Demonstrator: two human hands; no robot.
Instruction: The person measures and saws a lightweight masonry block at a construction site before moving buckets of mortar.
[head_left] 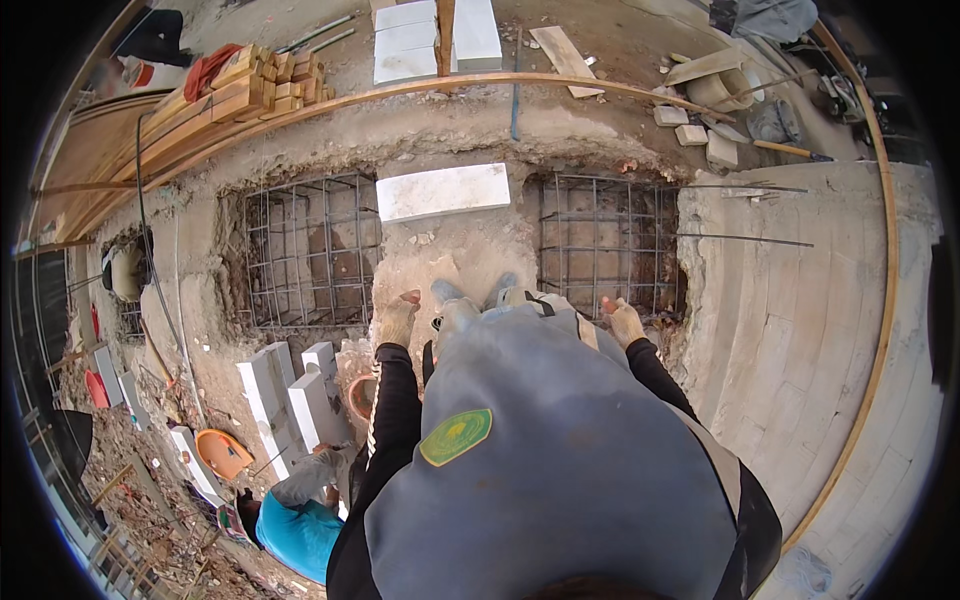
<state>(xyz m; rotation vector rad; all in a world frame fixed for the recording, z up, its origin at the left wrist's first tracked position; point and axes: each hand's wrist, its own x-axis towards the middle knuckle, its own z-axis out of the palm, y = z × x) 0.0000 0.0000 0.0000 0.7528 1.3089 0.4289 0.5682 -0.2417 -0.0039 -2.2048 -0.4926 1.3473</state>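
Observation:
Both hands hang at my sides in pale gloves with bare fingertips. My left hand (398, 318) is loosely open beside the left steel rebar cage (312, 250), with nothing visible in it. Near the lower edge of the right rebar cage (605, 240), my right hand (625, 320) is also open, its fingers slightly apart and no object visible in it. My shoes (447, 290) stand on the earth strip between the two pits. Ahead of them a white block (443, 192) lies flat across the strip, touched by neither hand.
At lower left a person in a blue shirt (300, 530) bends beside upright white blocks (268, 395). An orange basin (224, 453) lies farther left. Timber pieces (250, 85) are stacked at upper left. More white blocks (405, 45) stand ahead. A block wall (790, 330) runs along the right.

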